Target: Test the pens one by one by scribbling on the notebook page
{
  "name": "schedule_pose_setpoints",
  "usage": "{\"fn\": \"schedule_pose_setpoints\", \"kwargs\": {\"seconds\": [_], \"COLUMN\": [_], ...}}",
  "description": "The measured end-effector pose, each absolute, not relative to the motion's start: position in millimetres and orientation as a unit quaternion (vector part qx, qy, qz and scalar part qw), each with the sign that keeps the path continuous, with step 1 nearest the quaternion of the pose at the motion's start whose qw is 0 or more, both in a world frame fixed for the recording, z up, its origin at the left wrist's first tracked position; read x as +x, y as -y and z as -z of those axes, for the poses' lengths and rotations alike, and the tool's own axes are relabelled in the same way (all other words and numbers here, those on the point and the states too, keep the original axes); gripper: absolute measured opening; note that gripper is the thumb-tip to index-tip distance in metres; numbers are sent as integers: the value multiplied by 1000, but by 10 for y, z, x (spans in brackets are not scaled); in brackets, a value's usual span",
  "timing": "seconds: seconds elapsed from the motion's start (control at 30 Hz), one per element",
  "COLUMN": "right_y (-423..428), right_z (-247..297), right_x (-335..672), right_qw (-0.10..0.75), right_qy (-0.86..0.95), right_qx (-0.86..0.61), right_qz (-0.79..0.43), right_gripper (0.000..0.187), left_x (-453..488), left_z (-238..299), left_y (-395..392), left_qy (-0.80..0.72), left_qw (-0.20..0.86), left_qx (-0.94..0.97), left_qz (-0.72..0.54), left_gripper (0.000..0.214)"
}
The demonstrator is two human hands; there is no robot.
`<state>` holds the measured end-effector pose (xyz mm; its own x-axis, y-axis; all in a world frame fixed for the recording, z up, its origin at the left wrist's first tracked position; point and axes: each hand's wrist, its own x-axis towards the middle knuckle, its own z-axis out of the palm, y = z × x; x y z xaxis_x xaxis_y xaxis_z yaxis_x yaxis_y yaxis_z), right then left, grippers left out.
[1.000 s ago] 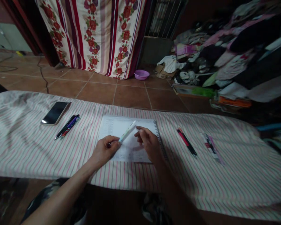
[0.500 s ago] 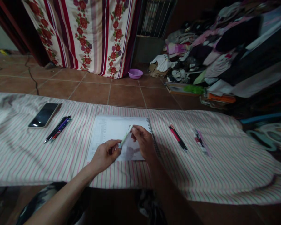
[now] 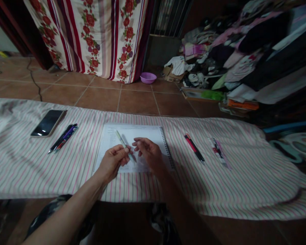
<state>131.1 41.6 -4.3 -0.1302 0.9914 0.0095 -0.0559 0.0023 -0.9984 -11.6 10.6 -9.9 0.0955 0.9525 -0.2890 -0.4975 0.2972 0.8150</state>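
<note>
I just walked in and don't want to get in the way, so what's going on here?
A person's left hand holds a pale pen above a spiral notebook. The right hand hovers close to the pen, fingers curled and apparently not gripping anything. On the striped cloth, a phone and a bunch of dark pens lie to the left of the notebook, and a red and black bunch lies to its right.
</note>
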Motion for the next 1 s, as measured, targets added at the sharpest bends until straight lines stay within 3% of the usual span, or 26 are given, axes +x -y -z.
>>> {"fn": "schedule_pose_setpoints", "kwargs": {"seconds": [0.17,0.27,1.0], "right_y": [-407,-375,-335], "right_z": [112,113,106], "right_x": [1354,1336,1357], "right_qw": [470,455,510], "right_qy": [493,480,408], "right_qx": [-480,-469,-483], "right_qz": [-553,-585,-584], "right_gripper": [30,31,22], "left_x": [-156,-140,40], "left_z": [1,-24,-9], "left_y": [-199,-227,-145], "left_qy": [-412,-406,-433], "left_qw": [669,663,649], "left_qx": [114,75,160], "left_qz": [-608,-625,-605], "left_gripper": [6,14,12]}}
